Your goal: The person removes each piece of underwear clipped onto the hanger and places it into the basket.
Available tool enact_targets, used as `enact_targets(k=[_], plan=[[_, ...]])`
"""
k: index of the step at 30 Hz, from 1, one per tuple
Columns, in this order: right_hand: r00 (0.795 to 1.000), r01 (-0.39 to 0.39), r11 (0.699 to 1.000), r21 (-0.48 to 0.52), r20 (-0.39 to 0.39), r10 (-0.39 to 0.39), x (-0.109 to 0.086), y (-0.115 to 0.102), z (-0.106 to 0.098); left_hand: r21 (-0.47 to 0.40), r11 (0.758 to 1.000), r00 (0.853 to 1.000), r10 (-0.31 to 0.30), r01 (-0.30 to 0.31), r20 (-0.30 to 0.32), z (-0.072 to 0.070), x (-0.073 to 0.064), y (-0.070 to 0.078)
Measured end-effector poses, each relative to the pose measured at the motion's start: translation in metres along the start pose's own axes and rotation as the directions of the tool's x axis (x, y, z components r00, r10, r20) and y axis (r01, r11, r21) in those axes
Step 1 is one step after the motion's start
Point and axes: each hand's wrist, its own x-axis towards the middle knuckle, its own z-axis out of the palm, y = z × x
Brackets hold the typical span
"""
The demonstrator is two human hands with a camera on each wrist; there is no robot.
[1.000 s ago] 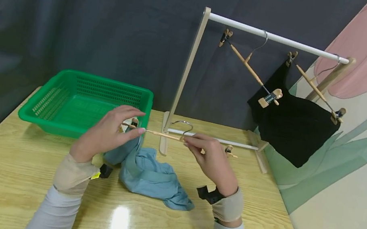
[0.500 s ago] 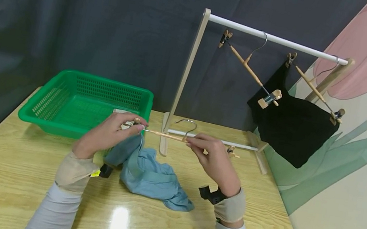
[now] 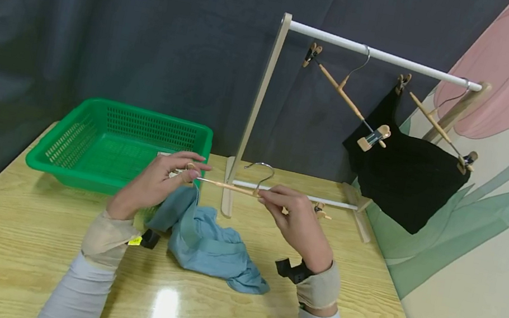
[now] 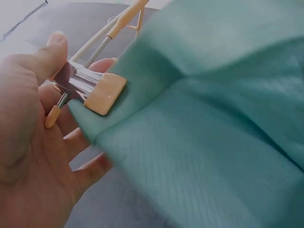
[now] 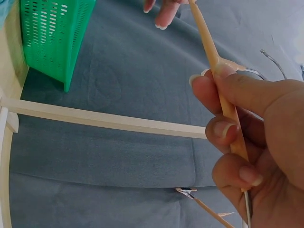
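Note:
A wooden clip hanger [image 3: 229, 187] with a metal hook is held level above the table in both hands. My left hand [image 3: 152, 182] pinches its left clip [image 4: 105, 93] between thumb and fingers. In the left wrist view, that clip's wooden jaws bite on the edge of a blue-green cloth garment [image 4: 190, 133]. The rest of the garment [image 3: 213, 248] droops down and lies crumpled on the table. My right hand [image 3: 296, 223] grips the wooden bar [image 5: 228, 107] near the hook, fingers curled round it. The right clip [image 3: 321, 210] sticks out past that hand with nothing in it.
A green plastic basket [image 3: 53, 167] stands behind the left hand. At the back right is a rack with a white rail [image 3: 327, 36]. It carries a bare clip hanger [image 3: 341, 88] and another bearing a black garment [image 3: 410, 175]. A painted wall [image 3: 501, 237] borders the right side.
My left thumb and fingers have closed in around the left clip, hiding more of it. The hanger's hook has tipped up and shifted slightly right. The garment on the table barely moved.

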Motion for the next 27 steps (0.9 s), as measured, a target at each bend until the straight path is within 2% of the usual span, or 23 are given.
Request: enact_targets(k=[7,14,17,19,25,27], plan=[[1.0,0.013,1.0,0.001,-0.013,-0.013,0.001,0.001,0.001,0.002,1.0,1.0,0.009,-0.009,-0.012,0.0,0.003,-0.002],[1.0,0.005,1.0,-0.009,0.0,-0.005,0.001,0.002,0.002,-0.012,0.998,0.997,-0.057,0.058,0.054,-0.001,0.002,-0.003],[1.0,0.0,1.0,-0.015,0.007,0.0,0.001,0.002,0.002,-0.034,0.995,0.993,-0.091,0.094,0.068,0.0,0.004,-0.005],[1.0,-0.004,1.0,-0.021,0.012,0.004,0.001,0.002,0.002,-0.019,0.993,0.991,-0.112,0.114,0.071,0.0,0.005,-0.006],[0.999,-0.038,0.998,-0.041,0.032,0.039,0.003,0.004,0.003,0.057,0.989,0.99,-0.138,0.136,0.027,0.007,0.008,-0.01],[0.997,-0.057,0.998,-0.034,0.043,0.059,0.003,0.005,0.003,0.045,0.987,0.988,-0.154,0.154,-0.003,0.01,0.008,-0.009]])
